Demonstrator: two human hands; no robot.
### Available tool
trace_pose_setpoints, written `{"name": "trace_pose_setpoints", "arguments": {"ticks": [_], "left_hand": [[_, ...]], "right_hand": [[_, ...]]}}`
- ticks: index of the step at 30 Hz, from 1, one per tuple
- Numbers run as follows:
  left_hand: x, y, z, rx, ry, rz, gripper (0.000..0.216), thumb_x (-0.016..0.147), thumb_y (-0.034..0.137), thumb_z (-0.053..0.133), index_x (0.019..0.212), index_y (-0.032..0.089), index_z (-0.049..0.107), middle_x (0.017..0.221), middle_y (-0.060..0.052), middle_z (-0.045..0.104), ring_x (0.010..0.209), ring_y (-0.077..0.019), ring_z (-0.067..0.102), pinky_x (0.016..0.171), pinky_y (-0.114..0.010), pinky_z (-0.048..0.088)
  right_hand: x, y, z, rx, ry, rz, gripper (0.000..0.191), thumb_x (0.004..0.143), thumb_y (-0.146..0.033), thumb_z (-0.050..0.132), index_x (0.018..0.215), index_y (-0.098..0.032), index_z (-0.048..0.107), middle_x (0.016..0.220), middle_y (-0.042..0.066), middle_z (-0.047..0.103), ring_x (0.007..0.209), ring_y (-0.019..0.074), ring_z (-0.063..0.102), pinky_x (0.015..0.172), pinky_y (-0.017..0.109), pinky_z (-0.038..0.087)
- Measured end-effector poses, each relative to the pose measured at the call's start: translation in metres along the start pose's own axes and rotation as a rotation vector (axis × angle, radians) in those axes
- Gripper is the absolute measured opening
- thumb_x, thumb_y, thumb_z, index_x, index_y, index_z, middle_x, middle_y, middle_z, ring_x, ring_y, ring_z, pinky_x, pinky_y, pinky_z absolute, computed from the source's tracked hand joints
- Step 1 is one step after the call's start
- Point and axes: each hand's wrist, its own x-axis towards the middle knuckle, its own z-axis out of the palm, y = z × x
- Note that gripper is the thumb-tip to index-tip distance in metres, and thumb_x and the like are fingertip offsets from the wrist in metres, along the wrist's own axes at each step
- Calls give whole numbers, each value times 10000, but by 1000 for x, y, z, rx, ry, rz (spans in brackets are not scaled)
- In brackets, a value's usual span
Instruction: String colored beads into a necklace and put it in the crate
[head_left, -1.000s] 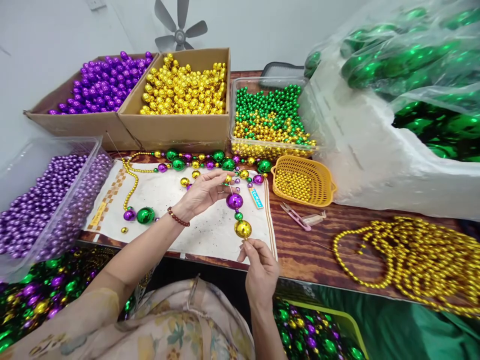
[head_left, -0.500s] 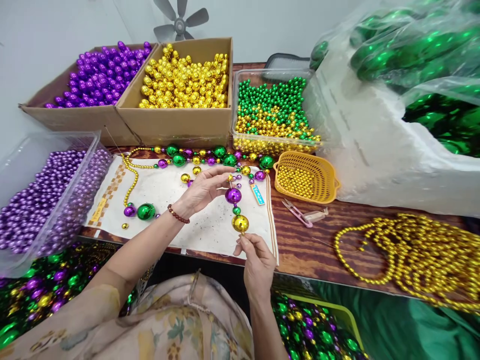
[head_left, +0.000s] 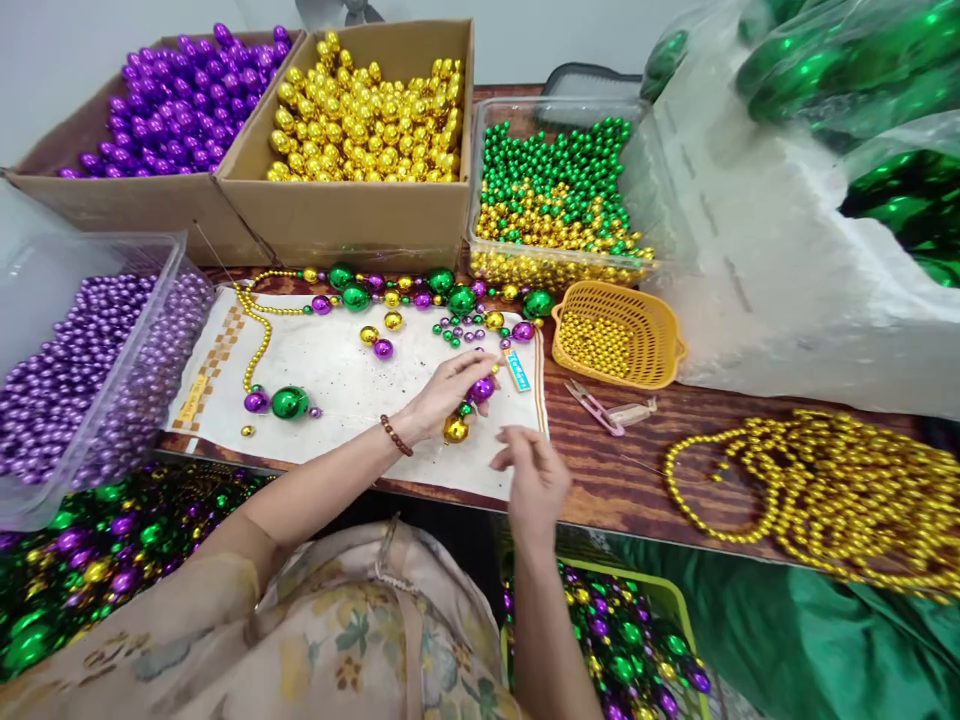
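My left hand [head_left: 448, 398] is closed on a short string of beads [head_left: 469, 405]: a purple ball, a small green bead and a gold ball that hangs below my fingers. It hovers low over the white cloth [head_left: 337, 385]. My right hand [head_left: 534, 478] is just to the right and nearer to me, blurred, with fingers loosely curled and nothing visible in them. Loose purple, green and gold beads [head_left: 420, 305] lie along the cloth's far edge.
Cardboard boxes of purple balls [head_left: 172, 95] and gold balls [head_left: 367, 100] stand at the back, beside a clear tub of green and gold beads [head_left: 559, 200]. A yellow basket [head_left: 616, 335], small snips [head_left: 596, 408], gold bead strands [head_left: 817, 495] and a bag of green balls [head_left: 825, 90] lie right. A tub of purple beads [head_left: 75, 365] sits left.
My left hand has lowered the bead string toward the cloth. My right hand has let go of the gold ball's lower end and moved right. The view has tilted downward.
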Motion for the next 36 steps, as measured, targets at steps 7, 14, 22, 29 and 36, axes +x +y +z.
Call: {"name": "trace_pose_setpoints", "arguments": {"ticks": [7,14,22,29,36], "left_hand": [[-12,-11,1,579,-200,144,329,958,331,524,1250,210,618,838,-24,620,605,-88,549,551,-200,460],[-13,-12,-12,940,-254,346,254,969,267,529,1160,198,683,1115,-103,712,1021,-213,638,935,-345,465],[-17,4,-21,823,-346,201,244,962,314,506,960,191,716,787,-25,687,649,-130,593,645,-243,448],[-21,14,-14,936,-382,281,201,957,273,524,924,196,706,850,-48,704,709,-150,597,676,-253,398],[-34,21,-45,1258,-300,350,206,961,357,550,972,228,710,990,-74,706,832,-204,626,688,-260,378]], "right_hand": [[36,-4,-4,268,33,97,279,631,-324,840,808,-157,704,590,-43,596,441,75,484,418,193,323],[34,-1,4,352,120,81,251,655,-304,821,722,-153,632,520,-56,552,429,70,484,430,179,352],[45,-4,-14,392,158,65,319,674,-375,846,805,-182,629,684,-41,603,449,80,520,411,212,398],[28,-10,5,424,84,107,372,697,-416,807,822,-208,525,775,0,705,402,86,536,394,216,375],[46,-45,-60,451,254,192,134,790,-104,684,744,-228,657,615,5,602,461,111,545,422,285,339]]}}
